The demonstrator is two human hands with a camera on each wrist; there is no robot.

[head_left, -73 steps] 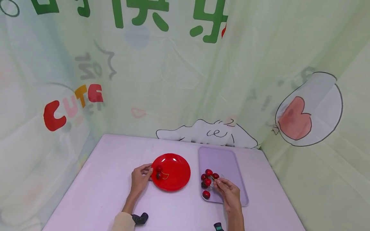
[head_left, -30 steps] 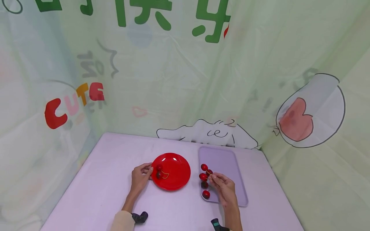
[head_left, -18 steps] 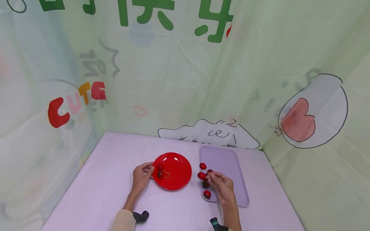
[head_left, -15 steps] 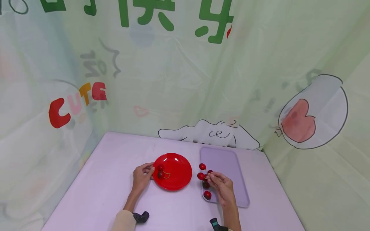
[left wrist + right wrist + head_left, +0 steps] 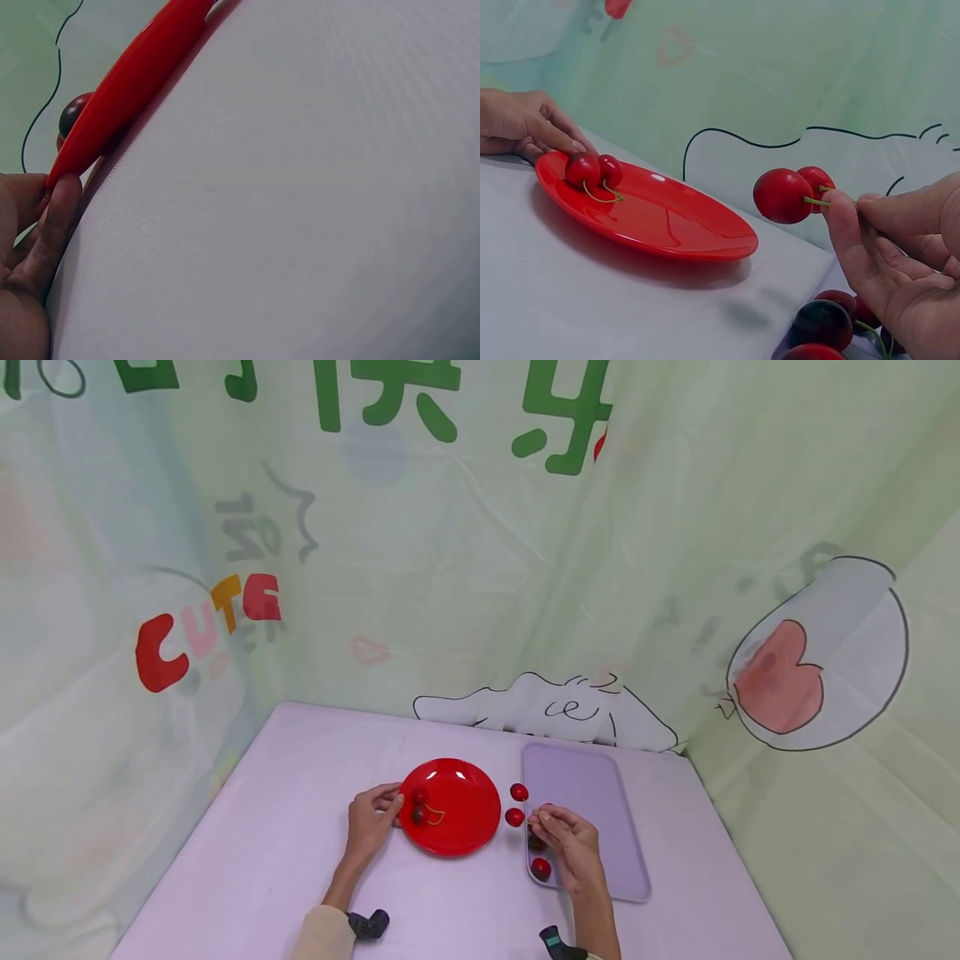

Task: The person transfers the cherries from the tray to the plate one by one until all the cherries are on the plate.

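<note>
My left hand pinches the left rim of a round red plate between thumb and fingers. In the left wrist view, that plate stands edge-on with the thumb along its rim. Two joined cherries lie on the plate beside the left fingers. With thumb and fingertips, my right hand pinches the green stems of another pair of cherries, which hang in the air between plate and tray. Below that hand, more cherries sit in a lilac tray, partly hidden by the hand.
A pale cloth covers the table. A printed curtain rises behind the table and along both sides. The plate and tray stand side by side with a narrow gap between them. Dark straps are on the wrists.
My right hand has lifted a pair of cherries by the stems out of the tray and carried it left past the tray's edge. The left hand keeps its grip on the plate.
</note>
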